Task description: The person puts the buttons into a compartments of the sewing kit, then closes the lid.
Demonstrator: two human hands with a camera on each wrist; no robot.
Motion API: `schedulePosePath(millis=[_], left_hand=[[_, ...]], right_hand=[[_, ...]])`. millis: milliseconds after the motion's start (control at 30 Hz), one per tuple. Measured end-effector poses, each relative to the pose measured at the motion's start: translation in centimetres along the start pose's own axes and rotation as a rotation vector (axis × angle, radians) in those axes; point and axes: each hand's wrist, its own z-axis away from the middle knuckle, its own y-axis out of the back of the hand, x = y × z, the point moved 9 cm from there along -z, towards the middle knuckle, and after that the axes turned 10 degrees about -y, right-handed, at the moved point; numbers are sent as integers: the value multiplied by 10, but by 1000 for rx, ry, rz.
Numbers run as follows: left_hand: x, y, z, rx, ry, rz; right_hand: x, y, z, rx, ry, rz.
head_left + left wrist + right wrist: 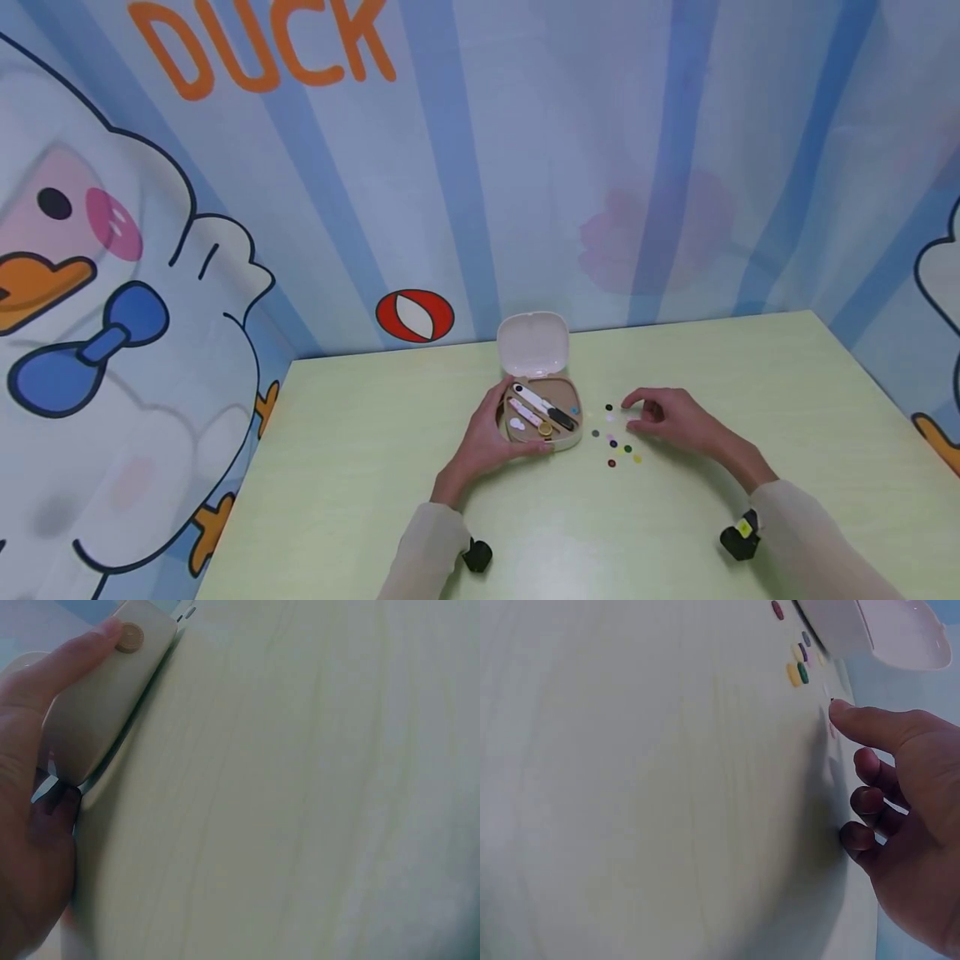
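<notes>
My left hand grips the near left side of a small open sewing box, thumb along its front wall beside a round clasp. Inside the box lie a white-and-black slim tool, a pink patterned piece, a gold round piece and white buttons. To the right my right hand hovers low at the loose buttons, thumb and forefinger apart, other fingers bent. Among these are a black button, a green button and a dark red button.
The box's pale lid stands raised at the back, close to the printed wall cloth. More buttons, such as a yellow button and a grey button, lie scattered on the light table.
</notes>
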Motion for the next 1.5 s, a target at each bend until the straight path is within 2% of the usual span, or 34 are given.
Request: schedulePosePath(millis=[200, 567, 1100, 1500], left_hand=[[1, 1, 1, -1, 0, -6], [1, 0, 1, 5, -3, -8], [-1, 0, 0, 6, -10, -1], [0, 0, 0, 11, -23, -4]], right_hand=[[3, 0, 4, 35, 7, 58], [4, -3, 2, 73, 20, 78], [0, -4, 5, 28, 2, 60], [-7, -4, 3, -14, 20, 37]])
